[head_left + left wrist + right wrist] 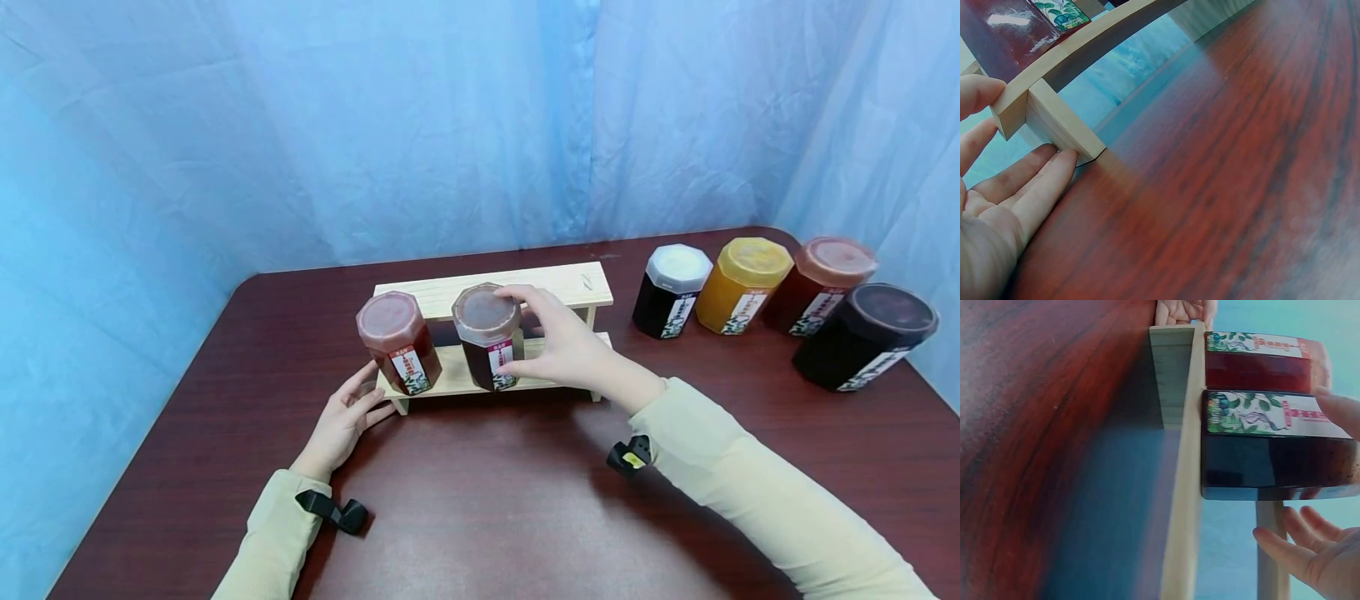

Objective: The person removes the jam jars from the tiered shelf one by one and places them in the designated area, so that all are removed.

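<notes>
- One red jar [401, 346] stands upright at the left end of the shelf's low step [454, 371].
- One dark jar [472, 354] stands upright near the middle of that step, just right of the red jar. Both labels face the table's near edge.
- The right hand [564, 340] is spread wide around the dark jar. One finger is by the lid's edge and the thumb is by the label. The right wrist view shows a gap between the other fingers and the jar. I cannot tell if the thumb touches.
- The left hand [345, 421] is open too, with its fingers nearly straight. They touch the shelf's left end, by the near corner.
- The shelf [540, 282] sits by the far edge of the table [480, 500].
- Four more jars stand by the table's far right corner: a white-lid jar [670, 296], a yellow jar [741, 287], a second red jar [813, 285] and a black jar [862, 337], which is nearest the right edge.
- Blue cloth [450, 125] hangs behind the far edge.
</notes>
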`<state>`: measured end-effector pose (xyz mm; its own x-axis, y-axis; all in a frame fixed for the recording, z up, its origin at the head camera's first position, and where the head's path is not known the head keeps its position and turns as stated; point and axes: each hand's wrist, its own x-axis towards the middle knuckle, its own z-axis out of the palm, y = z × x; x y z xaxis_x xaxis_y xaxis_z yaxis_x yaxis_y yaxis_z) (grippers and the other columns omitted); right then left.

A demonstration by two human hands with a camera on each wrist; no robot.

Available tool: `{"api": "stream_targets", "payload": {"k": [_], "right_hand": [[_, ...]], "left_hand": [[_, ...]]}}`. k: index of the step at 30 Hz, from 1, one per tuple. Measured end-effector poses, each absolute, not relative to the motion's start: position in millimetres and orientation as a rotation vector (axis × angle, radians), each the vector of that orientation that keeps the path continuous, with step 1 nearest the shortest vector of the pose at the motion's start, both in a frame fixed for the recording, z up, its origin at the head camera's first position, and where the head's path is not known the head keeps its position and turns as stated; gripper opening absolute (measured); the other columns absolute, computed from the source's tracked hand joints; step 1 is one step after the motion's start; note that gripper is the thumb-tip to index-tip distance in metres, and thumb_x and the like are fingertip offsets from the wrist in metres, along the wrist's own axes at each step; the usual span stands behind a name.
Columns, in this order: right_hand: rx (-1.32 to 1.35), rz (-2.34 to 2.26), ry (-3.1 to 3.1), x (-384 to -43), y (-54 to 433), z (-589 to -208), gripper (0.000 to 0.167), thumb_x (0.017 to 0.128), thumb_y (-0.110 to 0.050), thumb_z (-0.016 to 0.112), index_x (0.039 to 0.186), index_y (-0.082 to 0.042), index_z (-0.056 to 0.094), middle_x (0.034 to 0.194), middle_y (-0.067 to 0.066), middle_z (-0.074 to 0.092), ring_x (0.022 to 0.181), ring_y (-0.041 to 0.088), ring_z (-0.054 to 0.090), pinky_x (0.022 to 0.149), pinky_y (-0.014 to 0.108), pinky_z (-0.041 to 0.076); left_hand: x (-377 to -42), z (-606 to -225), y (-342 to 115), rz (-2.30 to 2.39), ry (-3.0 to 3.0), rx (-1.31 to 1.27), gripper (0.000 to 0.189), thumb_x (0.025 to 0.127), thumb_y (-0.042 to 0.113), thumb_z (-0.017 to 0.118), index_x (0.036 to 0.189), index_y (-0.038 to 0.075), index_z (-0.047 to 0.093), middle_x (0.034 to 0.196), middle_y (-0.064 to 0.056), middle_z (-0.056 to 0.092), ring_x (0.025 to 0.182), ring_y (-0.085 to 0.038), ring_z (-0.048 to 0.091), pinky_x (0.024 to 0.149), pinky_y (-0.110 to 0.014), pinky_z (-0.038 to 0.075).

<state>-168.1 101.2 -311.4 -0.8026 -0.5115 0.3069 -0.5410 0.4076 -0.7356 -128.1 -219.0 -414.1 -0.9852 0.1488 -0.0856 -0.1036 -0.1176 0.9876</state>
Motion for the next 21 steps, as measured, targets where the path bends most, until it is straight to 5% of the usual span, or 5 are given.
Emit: {"api": "stream_targets", "payload": {"k": [12, 21], "right_hand": [[0.946, 1.412, -2.535, -169.1, 94.8, -333.6, 0.092, 0.066, -0.016, 0.087, 0.139, -0.016, 0.030, 0.135, 0.012, 0.047, 0.119, 0.026, 0.050, 0.096, 0.047, 0.044], [0.850, 1.479, -2.498, -165.6, 85.4, -339.4, 0.094, 0.064, -0.011, 0.088, 0.139, -0.016, 0.030, 0.135, 0.012, 0.046, 0.119, 0.027, 0.051, 0.099, 0.044, 0.046]], "left_hand": [[-128.2, -413.5, -218.6, 2.240, 1.961, 0.047, 0.060, 0.096, 0.002, 0.045, 0.150, 0.001, 0.019, 0.113, 0.000, 0.052, 0.097, -0.006, 0.061, 0.084, -0.026, 0.054], [-128.1, -414.1, -218.9, 2.232, 1.968, 0.017, 0.061, 0.095, 0.001, 0.045, 0.150, 0.003, 0.019, 0.124, -0.009, 0.045, 0.100, -0.005, 0.061, 0.084, -0.026, 0.054]]}}
